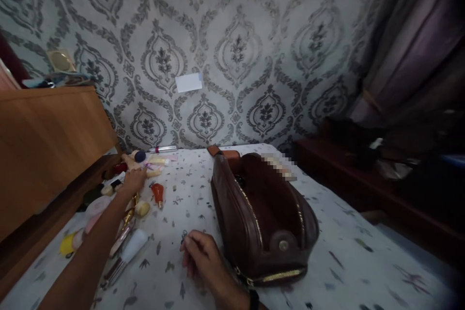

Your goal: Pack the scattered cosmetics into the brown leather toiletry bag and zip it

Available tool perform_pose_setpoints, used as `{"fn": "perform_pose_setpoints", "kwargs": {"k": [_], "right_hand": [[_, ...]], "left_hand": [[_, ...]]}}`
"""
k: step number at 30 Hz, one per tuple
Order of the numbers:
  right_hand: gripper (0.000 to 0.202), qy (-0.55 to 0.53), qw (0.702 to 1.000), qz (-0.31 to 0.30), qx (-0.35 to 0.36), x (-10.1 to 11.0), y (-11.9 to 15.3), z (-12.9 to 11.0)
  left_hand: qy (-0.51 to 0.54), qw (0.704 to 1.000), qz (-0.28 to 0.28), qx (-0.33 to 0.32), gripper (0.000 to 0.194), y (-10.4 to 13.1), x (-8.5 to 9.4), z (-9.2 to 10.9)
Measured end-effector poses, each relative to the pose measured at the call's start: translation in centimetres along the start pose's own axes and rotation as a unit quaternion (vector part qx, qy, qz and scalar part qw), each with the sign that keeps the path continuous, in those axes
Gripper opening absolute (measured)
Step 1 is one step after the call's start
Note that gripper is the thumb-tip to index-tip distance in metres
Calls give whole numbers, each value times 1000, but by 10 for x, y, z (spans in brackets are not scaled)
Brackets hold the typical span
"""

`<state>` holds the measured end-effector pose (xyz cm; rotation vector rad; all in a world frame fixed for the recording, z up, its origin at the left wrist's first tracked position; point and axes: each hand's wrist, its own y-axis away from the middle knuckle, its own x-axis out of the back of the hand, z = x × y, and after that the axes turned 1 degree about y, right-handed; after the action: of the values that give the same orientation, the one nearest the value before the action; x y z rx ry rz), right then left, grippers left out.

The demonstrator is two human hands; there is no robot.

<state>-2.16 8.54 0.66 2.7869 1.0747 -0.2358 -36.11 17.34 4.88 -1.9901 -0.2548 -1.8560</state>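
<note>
My left hand (134,180) reaches into a spread of cosmetics on the bed's left side. Its fingers bend down onto a pale beige item (138,169) whose kind I cannot make out. An orange bottle (157,193) lies just right of that hand. Near the forearm is a white-headed makeup brush (133,247). Low in the middle, my right hand (201,254) rests with curled fingers and nothing visible in them. Beside it stands a dark brown toiletry bag (232,223), unzipped along the top, its inside mostly in shadow.
A wooden board (54,131) borders the left side. Silver and red tube (165,149) lies near the patterned wall (236,48). A yellow-capped bottle (68,243) lies lower left. Behind the bag sits a small brown case (231,154); dark furniture (334,179) stands right.
</note>
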Motion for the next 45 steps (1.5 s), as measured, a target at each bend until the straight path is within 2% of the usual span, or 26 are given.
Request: {"fn": "perform_pose_setpoints", "kwargs": {"k": [5, 9, 13, 17, 21, 26, 32, 35, 37, 42, 45], "right_hand": [[64, 1, 1000, -4, 17, 1, -3, 5], [64, 2, 1000, -4, 15, 2, -4, 6], [63, 2, 1000, -9, 24, 1, -5, 4], [68, 5, 1000, -9, 15, 1, -5, 2], [71, 10, 1000, -2, 3, 2, -6, 1], [73, 7, 1000, -15, 1, 3, -8, 2], [77, -3, 1000, -7, -21, 2, -9, 2], [77, -6, 1000, -7, -23, 1, -9, 2], [76, -8, 1000, -5, -18, 1, -9, 3], [75, -17, 1000, -6, -24, 2, -10, 9], [73, -10, 1000, -16, -23, 4, -10, 12]], "left_hand": [[75, 997, 21, -18, 29, 10, 11, 3], [165, 983, 45, -72, 33, 20, 18, 16], [245, 961, 28, -126, 38, 30, 19, 30], [287, 945, 3, -155, 29, 40, 17, 38], [280, 948, -13, -148, 23, 59, 13, 52], [230, 963, -11, -141, 24, 83, 7, 83], [169, 970, -35, -173, 25, 99, 13, 102], [135, 974, -38, -175, 26, 94, 15, 100], [109, 981, -33, -160, 26, 81, 16, 94], [41, 995, 6, -93, 26, 22, 16, 69], [7, 998, 30, -62, 37, -14, 9, 56]]}}
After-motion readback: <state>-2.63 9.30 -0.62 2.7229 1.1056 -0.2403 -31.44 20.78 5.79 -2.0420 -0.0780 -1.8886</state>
